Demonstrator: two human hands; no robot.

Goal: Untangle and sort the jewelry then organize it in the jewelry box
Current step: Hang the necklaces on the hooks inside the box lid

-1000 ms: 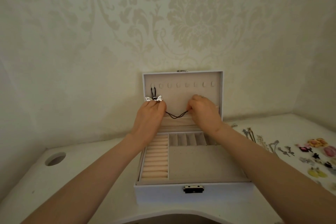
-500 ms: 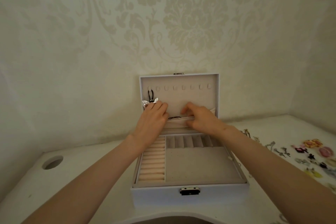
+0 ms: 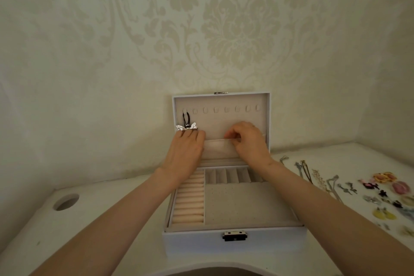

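head view — white table, damask wallpaper, pocket pinched

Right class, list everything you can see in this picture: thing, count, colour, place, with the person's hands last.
jewelry box: one, white, open, on the table
hooks: eight, beige, across the lid
necklace: one, black cord, silver pendant, hung on the leftmost hook
ring rolls: one block, peach, inside the box, left
loose jewelry: many, mixed colours, table's right
table: one, white, hole at left
left hand: below the pendant, fingers straight
right hand: pinching the lid pocket rim
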